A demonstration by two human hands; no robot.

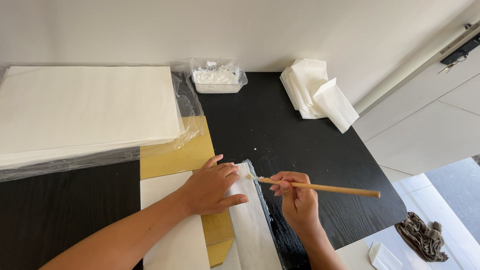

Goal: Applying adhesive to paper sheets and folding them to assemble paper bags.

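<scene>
The brush lies nearly level, its long wooden handle running toward the table's right edge and its bristle tip pointing left onto the top edge of a white paper strip. The right hand grips it near the bristles. The left hand presses flat, fingers spread, on that strip, near the table's front edge. The strip's lower end is cut off by the frame, and the bristles are hard to make out

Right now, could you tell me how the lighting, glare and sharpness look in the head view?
Head view: soft, even daylight; faint sheen on the black table and plastic wrap; brightest at the floor; both hands and the brush sharp; edges slightly bowed.
</scene>
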